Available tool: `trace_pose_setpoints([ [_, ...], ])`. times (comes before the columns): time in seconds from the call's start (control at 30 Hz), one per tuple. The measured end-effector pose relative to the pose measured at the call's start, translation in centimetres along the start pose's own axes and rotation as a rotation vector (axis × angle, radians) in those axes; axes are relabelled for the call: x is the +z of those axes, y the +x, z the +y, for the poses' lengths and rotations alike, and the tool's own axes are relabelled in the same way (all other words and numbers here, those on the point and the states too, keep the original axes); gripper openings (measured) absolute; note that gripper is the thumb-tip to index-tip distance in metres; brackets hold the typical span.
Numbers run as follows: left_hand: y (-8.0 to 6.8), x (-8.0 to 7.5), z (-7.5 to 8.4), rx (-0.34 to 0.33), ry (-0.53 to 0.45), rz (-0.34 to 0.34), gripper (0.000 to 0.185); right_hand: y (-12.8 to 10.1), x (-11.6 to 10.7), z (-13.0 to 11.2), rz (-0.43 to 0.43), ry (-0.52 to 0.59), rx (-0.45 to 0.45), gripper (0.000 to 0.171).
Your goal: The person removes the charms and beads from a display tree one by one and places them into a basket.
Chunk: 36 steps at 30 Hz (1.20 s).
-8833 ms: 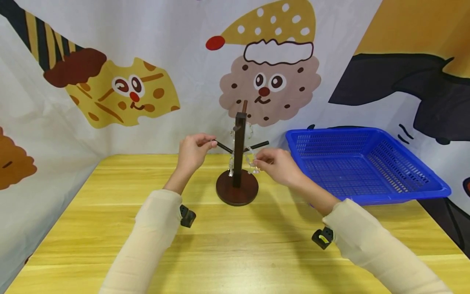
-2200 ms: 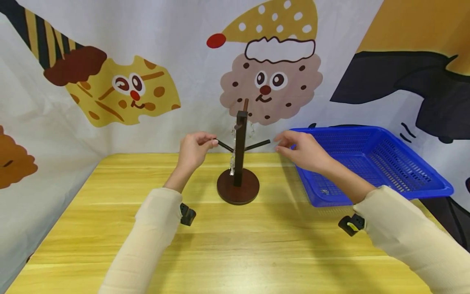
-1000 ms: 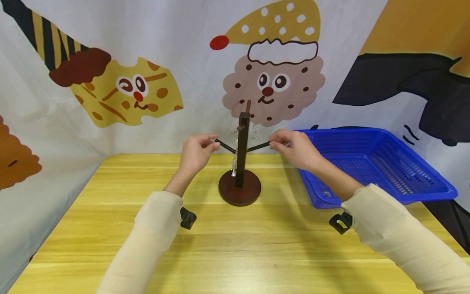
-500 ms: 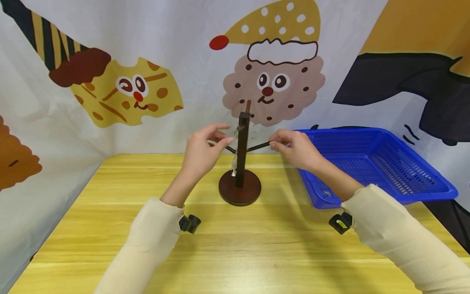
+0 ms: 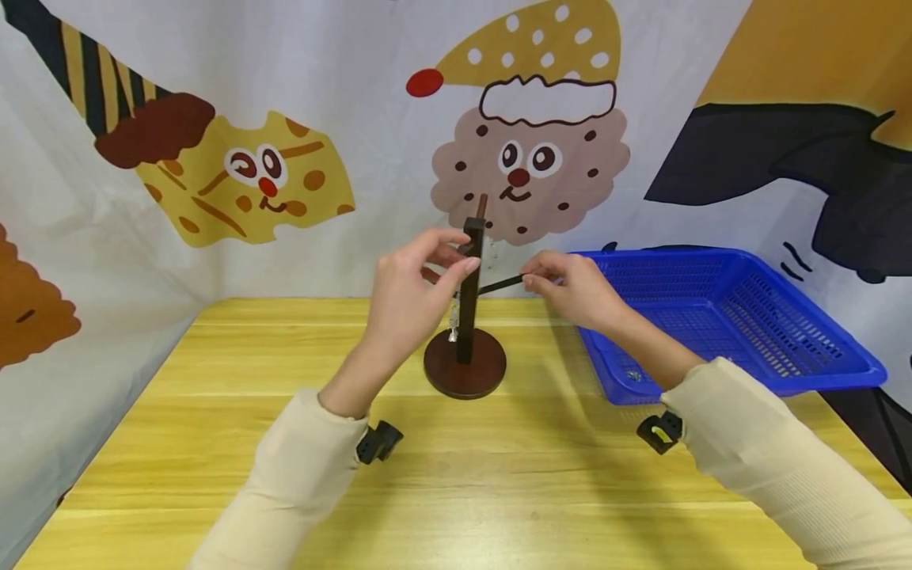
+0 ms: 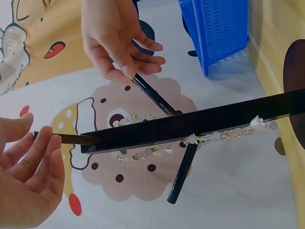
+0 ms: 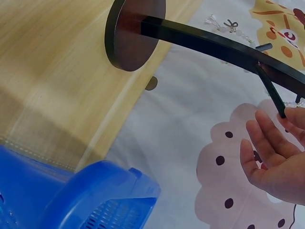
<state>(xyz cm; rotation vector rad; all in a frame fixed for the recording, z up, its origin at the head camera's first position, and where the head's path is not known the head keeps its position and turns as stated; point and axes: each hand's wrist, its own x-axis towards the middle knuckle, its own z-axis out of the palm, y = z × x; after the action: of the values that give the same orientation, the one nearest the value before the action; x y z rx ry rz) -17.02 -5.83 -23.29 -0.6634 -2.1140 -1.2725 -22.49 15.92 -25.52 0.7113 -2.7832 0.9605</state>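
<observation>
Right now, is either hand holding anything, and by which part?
Right hand pinches the tip of the stand's right peg. Left hand reaches at the post top, fingers open, holding nothing.

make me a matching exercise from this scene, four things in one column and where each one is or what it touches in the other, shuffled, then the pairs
Things:
1. left hand
2. right hand
3. blue basket
4. bead strand

Places or states:
A. sits on the yellow table, to the right of the stand
B. pinches the tip of the stand's right-side peg
C. hangs against the dark post of the wooden stand
D. raised by the top of the post, fingers at the upper peg

Pairs: 1-D, 2-B, 3-A, 4-C
</observation>
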Motion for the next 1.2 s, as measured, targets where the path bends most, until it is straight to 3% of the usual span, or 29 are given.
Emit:
trace_pose_setpoints([
  [0.67,0.5,-0.5,0.2,0.010,0.014,0.009,0.009,-0.7,0.0,-0.1,0.016,0.043,-0.030,0.010],
  [1.2,0.9,-1.6,-0.5,-0.076,0.067,0.057,0.013,-2.4,0.1,-0.9,0.010,0.080,-0.072,0.005],
])
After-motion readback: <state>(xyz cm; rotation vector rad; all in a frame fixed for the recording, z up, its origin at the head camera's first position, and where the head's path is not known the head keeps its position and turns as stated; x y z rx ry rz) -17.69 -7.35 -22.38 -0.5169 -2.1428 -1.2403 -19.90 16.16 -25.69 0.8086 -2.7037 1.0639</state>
